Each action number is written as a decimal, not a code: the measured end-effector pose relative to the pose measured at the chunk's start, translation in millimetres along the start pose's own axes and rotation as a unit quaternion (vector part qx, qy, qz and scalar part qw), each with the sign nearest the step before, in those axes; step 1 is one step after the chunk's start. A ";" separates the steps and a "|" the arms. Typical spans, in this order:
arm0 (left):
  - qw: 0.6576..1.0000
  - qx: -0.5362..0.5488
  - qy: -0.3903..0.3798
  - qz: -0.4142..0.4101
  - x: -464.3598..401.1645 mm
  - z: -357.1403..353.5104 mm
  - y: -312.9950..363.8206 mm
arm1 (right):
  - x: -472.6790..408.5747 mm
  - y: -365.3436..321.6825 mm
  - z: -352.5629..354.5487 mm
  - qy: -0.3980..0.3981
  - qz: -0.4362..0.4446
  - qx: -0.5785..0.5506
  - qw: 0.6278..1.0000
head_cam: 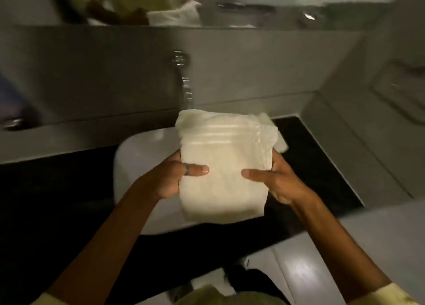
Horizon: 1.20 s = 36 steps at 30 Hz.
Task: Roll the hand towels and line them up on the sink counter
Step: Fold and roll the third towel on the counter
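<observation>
A folded white hand towel (pixel 224 157) is held in the air over the white sink basin (pixel 138 157). My left hand (pixel 174 178) grips its left edge, thumb on top, with a ring on that thumb. My right hand (pixel 273 180) grips the right edge, thumb also on top. The towel's far end is bunched and uneven, and a loose corner hangs toward the right. The black sink counter (pixel 317 166) lies under and around the basin.
A chrome wall tap (pixel 184 79) juts out above the basin, just behind the towel. A mirror (pixel 161 3) runs along the top of the grey wall. A grey side wall closes the right end of the counter. Pale floor tiles (pixel 299 272) show below.
</observation>
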<state>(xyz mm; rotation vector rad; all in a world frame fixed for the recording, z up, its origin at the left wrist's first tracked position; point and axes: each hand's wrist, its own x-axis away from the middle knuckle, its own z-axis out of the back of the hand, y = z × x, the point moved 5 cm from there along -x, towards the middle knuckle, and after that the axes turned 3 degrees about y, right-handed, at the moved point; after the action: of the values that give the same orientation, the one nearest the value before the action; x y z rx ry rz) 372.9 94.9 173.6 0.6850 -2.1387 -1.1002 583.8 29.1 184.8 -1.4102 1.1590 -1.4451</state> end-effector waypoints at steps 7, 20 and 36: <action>0.982 -0.064 -0.084 0.159 -145.0 -160.2 -88.0 | 75.3 57.4 181.1 0.194 0.000 -0.063 0.979; 0.890 -0.314 0.060 0.325 -302.6 -198.7 -244.6 | 22.6 211.4 361.4 0.309 -0.189 -0.050 0.931; 0.627 -0.772 -0.101 -0.016 -389.9 -234.8 -256.7 | -48.8 246.5 374.7 0.190 -0.020 0.534 0.823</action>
<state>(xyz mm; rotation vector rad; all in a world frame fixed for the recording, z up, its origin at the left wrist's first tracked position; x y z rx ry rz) 844.6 108.9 -50.9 -0.2876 -0.5659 -2.4300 946.1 -20.7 -79.4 -0.3526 0.3262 -1.9799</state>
